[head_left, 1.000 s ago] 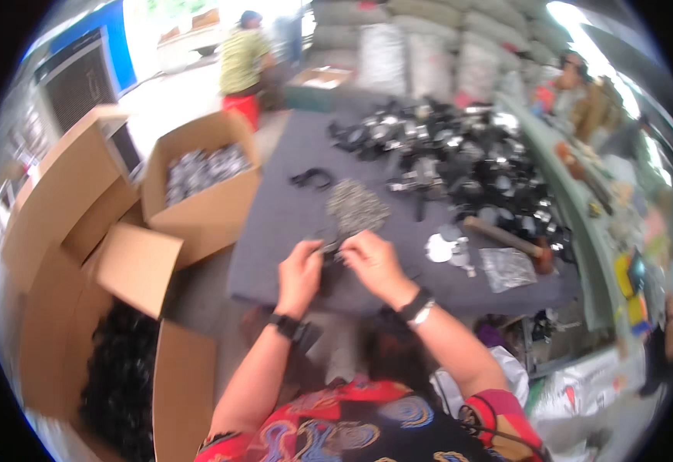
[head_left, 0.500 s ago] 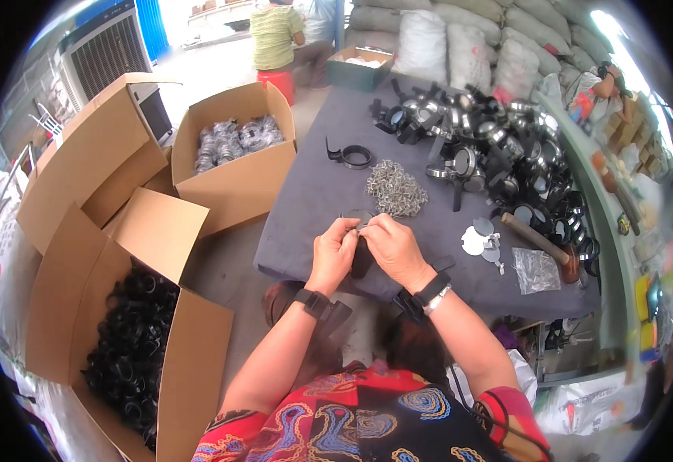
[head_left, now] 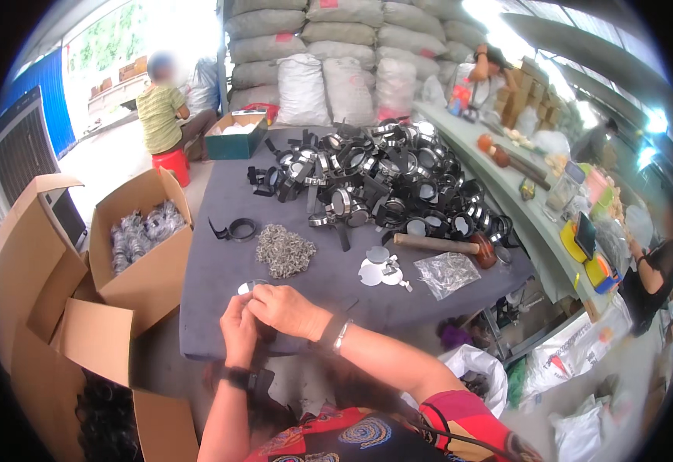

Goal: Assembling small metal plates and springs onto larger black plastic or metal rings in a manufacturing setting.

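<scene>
Sacks are piled high at the back, at twelve o'clock, and a grey worktop (head_left: 221,308) covered in soft cloth stands in front of me. Both my hands are at its near edge, at six o'clock, close to my body so I can see the little part well.

My left hand (head_left: 238,329) and my right hand (head_left: 286,309) are touching each other. The fingers (head_left: 258,302) of both are pressed together around a small round clear disc (head_left: 250,287) with a dark strap piece under it. The disc peeks out just above my thumbs. It looks thin, smooth and shiny, like a little lens.

At twelve o'clock from my hands, near, lies a heap of tiny metal bits (head_left: 284,250), grey and prickly looking. It sits close so I think I can reach it fast. At eleven o'clock is one black ring with a strap (head_left: 236,229), lying alone. At two o'clock are flat silver discs (head_left: 379,269), a crinkly clear bag (head_left: 446,271) and a hammer with a wooden handle (head_left: 448,246). Farther back is a big tangled pile of black rings with shiny glass (head_left: 382,181).

At nine o'clock, off the worktop, open brown cardboard boxes (head_left: 140,254) stand on the floor. One holds shiny wrapped bundles.
</scene>
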Demonstrator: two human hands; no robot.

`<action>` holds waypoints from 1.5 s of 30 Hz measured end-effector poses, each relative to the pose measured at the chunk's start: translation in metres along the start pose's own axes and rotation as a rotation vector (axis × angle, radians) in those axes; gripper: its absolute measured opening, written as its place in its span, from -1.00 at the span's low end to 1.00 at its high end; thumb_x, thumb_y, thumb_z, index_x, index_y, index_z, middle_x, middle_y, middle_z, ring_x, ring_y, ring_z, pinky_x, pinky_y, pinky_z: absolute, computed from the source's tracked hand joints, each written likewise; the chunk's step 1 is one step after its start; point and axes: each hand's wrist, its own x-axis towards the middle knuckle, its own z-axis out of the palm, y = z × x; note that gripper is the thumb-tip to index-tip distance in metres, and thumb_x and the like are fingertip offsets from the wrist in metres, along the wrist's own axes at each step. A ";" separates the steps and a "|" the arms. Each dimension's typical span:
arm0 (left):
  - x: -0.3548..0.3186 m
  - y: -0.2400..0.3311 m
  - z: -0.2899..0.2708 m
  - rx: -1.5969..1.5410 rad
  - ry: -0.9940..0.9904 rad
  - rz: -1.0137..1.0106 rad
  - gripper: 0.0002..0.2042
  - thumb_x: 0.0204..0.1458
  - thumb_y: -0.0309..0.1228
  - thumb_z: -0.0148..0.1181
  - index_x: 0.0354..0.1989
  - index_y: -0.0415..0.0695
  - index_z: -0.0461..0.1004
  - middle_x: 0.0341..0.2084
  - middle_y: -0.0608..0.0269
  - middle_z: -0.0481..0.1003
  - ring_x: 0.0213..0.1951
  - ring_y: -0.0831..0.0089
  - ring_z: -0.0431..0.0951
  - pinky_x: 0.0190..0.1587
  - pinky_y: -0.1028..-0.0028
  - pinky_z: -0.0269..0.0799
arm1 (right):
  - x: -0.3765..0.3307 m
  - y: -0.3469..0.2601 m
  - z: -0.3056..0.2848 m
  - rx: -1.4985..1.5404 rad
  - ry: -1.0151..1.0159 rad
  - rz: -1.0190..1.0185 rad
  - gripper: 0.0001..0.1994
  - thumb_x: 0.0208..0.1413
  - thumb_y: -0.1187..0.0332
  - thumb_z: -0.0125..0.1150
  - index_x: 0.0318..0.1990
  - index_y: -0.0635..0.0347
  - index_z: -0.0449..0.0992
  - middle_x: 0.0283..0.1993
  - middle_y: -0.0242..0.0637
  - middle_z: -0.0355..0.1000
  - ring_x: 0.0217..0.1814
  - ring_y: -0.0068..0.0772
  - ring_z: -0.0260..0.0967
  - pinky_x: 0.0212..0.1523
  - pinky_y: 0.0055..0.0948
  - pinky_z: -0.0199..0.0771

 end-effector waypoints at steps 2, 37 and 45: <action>0.001 -0.002 0.003 -0.018 -0.001 0.014 -0.84 0.18 -0.51 -0.10 -0.20 -0.20 0.45 -0.64 0.47 0.36 -0.70 0.76 0.24 -0.71 0.69 0.14 | 0.000 0.002 -0.002 -0.012 -0.017 -0.005 -0.90 -0.12 0.44 0.11 -0.41 0.26 0.41 -0.39 -0.23 0.33 -0.44 -0.30 0.44 -0.47 -0.44 0.52; 0.003 0.003 0.002 -0.020 0.050 -0.114 -0.86 0.07 -0.60 0.01 -0.23 -0.18 0.45 -0.53 0.45 0.38 -0.59 0.77 0.27 -0.63 0.69 0.17 | -0.068 0.039 -0.075 0.035 -0.019 0.518 -0.94 0.05 0.42 0.10 -0.36 0.19 0.45 -0.37 -0.18 0.40 -0.35 -0.02 0.39 -0.36 -0.16 0.42; 0.007 0.004 0.006 -0.059 0.017 -0.080 -0.87 0.08 -0.58 0.00 -0.21 -0.18 0.43 -0.61 0.47 0.34 -0.69 0.77 0.21 -0.73 0.67 0.13 | -0.201 0.115 -0.172 -0.398 -0.346 0.914 -0.92 -0.08 0.45 0.12 -0.45 0.25 0.49 -0.41 0.01 0.44 -0.32 0.07 0.43 -0.26 -0.06 0.44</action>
